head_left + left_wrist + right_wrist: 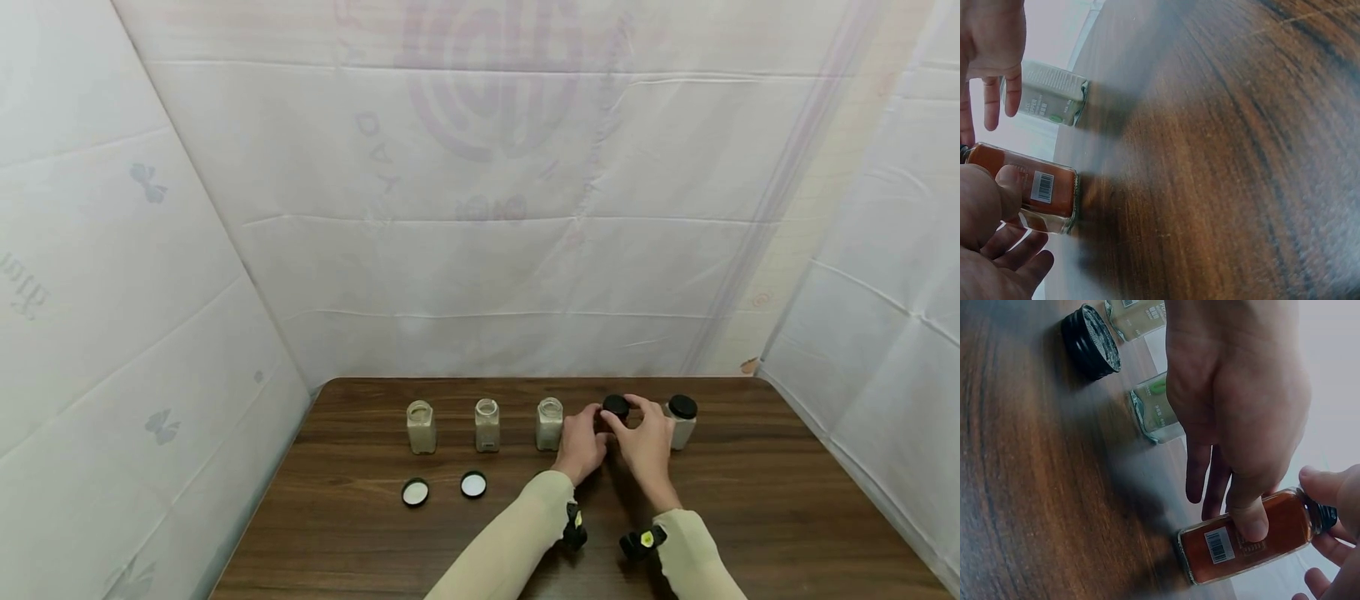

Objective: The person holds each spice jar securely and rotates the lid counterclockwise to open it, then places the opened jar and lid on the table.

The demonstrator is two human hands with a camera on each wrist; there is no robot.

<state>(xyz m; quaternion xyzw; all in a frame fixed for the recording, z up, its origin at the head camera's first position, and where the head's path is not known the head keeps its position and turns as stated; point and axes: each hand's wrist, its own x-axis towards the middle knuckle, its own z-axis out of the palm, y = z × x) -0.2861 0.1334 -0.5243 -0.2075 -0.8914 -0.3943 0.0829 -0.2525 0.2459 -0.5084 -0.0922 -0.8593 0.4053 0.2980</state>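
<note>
A square glass spice jar of red-orange powder (1285, 519) stands upright, its base right at the wooden tabletop. My left hand (581, 443) holds its body, the thumb lying over the glass beside a barcode label. At the top, the thumb and fingers of my right hand (649, 442) pinch the black screw lid (615, 406), which sits on the jar's neck. In the head view, both hands hide most of the jar's body. Just right of my right hand is a jar with a black lid (682, 423), holding pale contents.
Left of my hands, three lidless jars stand in a row: a near one (550, 425), a middle one (487, 427) and a far-left one (422, 428). Two black lids lie upturned before them, one left (415, 492), one right (473, 485). White sheeting (480, 275) rises behind the table.
</note>
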